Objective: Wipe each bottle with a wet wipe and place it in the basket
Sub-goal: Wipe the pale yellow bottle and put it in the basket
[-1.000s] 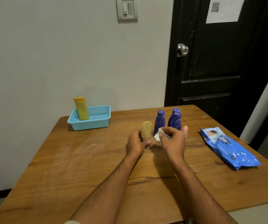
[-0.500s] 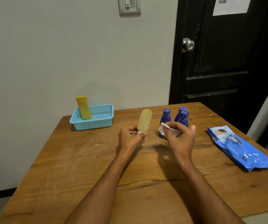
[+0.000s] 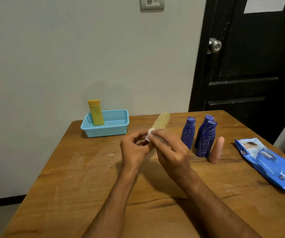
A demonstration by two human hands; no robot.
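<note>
While the left hand (image 3: 134, 150) grips the low end of the tan bottle (image 3: 160, 123) and tilts it up toward the basket (image 3: 107, 130), the right hand (image 3: 170, 152) pinches a small wet wipe (image 3: 150, 136) against the bottle's lower part. That bottle hangs above the table (image 3: 69, 177), nearer the person than the basket and to its right. Only a corner of the wipe shows, so a loose pinch could let it slip off or miss most of the surface. Three blue bottles (image 3: 205, 140) and a pink bottle (image 3: 216, 150) stand close beside the right hand, farther right of the basket; a wide elbow swing could topple them. One yellow bottle (image 3: 96, 113) already stands in the basket's left end, and a careless drop could knock it over.
</note>
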